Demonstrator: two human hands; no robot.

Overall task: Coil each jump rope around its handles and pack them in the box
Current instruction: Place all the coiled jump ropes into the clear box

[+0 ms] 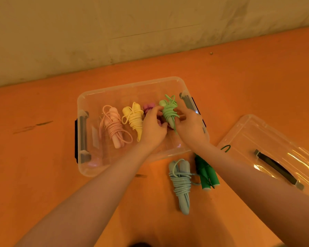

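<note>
Your left hand (152,126) and right hand (189,128) both grip the coiled light green rope (169,113), fingers curled round its bundle, held over the right half of the clear box (89,168). Inside the box lie the pink rope (113,127) at left, the yellow rope (135,118) just beside it, and a magenta rope (147,107) mostly hidden behind your left hand. Outside, near the box's front edge on the orange surface (43,157), the pale blue rope (181,184) and dark green rope (206,173) lie coiled side by side. The clear lid (257,132) rests to the right
</note>
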